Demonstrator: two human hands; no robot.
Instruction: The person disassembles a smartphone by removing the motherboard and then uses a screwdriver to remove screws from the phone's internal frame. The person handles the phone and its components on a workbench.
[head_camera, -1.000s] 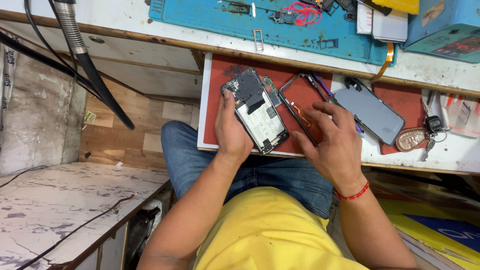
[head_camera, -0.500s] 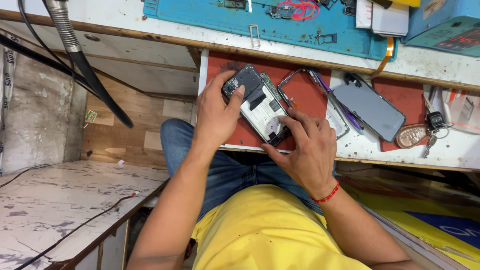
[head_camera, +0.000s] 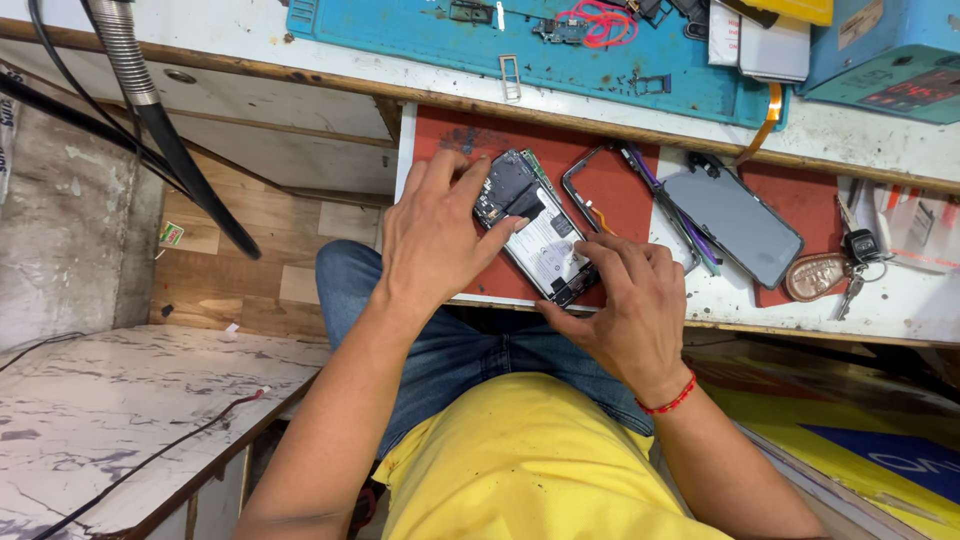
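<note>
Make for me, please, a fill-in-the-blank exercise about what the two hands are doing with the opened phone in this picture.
1. Both hands grip the opened phone, which lies on a ____ mat.
2. The left hand holds the phone's ____ end.
3. The right hand wears a ____ wrist thread.
4. Beside the grey back cover lies a bunch of ____.

Missing words: red; upper; red; keys

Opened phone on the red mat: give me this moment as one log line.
left hand: grips opened phone top | right hand: fingers at its lower end | phone: on red mat | beside: loose screen panel
</note>
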